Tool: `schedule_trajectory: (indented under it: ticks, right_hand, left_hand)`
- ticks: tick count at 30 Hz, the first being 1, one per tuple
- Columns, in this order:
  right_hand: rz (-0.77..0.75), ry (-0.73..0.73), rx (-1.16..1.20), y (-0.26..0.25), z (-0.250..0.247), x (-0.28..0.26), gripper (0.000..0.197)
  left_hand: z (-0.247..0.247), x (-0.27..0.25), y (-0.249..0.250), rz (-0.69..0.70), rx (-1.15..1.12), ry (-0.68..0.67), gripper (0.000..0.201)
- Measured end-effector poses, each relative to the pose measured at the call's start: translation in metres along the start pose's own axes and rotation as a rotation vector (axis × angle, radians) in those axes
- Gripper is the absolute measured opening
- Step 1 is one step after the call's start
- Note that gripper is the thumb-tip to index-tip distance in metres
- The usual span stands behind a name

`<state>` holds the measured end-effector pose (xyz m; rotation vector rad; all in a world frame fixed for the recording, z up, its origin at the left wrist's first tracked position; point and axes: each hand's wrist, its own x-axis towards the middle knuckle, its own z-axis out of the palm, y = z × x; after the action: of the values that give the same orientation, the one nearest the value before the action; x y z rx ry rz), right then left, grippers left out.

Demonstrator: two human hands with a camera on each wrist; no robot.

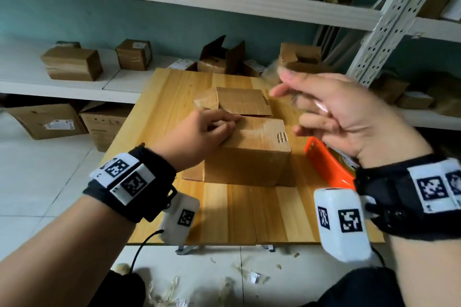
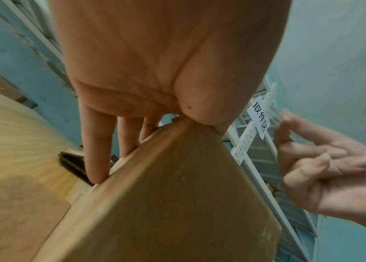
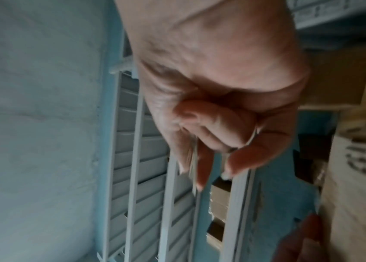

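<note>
A brown cardboard box (image 1: pixel 252 157) stands on a wooden table (image 1: pixel 224 214), its far flap (image 1: pixel 243 102) folded back and open. My left hand (image 1: pixel 214 129) lies on the box's top left corner, fingers curled over the edge at the flap seam; the left wrist view shows the fingers (image 2: pixel 121 138) reaching over the box (image 2: pixel 177 195) edge. My right hand (image 1: pixel 282 87) is raised right of the box, blurred, palm toward me. It seems to pinch a thin strip of clear tape (image 1: pixel 318 106), which also shows in the right wrist view between the fingers (image 3: pixel 252 134).
An orange tool (image 1: pixel 326 164) lies on the table right of the box, partly behind my right wrist. White shelves (image 1: pixel 74 87) with several small cartons stand behind the table. A perforated metal upright (image 1: pixel 389 22) rises at the right. Tape scraps litter the floor (image 1: pixel 237 279).
</note>
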<state>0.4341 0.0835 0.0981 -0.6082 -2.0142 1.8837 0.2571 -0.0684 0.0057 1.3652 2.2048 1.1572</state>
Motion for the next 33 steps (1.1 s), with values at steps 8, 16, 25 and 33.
schedule_trajectory:
  ticks: [8, 16, 25, 33]
  right_hand:
    - [0.262, -0.326, -0.049, 0.02, 0.019, 0.068, 0.045]
    - [0.258, -0.293, -0.161, 0.025, 0.022, 0.074, 0.052]
    - [0.226, -0.279, -0.127, 0.026, 0.023, 0.068, 0.033]
    - [0.155, -0.252, -0.182, 0.033, 0.02, 0.067, 0.058]
  left_hand:
    - [0.006, 0.003, -0.004, -0.135, -0.346, 0.066, 0.01]
    - [-0.01, 0.005, -0.012, -0.283, -0.861, -0.043, 0.025]
    - [-0.001, 0.007, 0.009, -0.099, -0.67, 0.201, 0.021]
    - [-0.02, -0.006, 0.013, 0.153, -0.583, 0.4, 0.02]
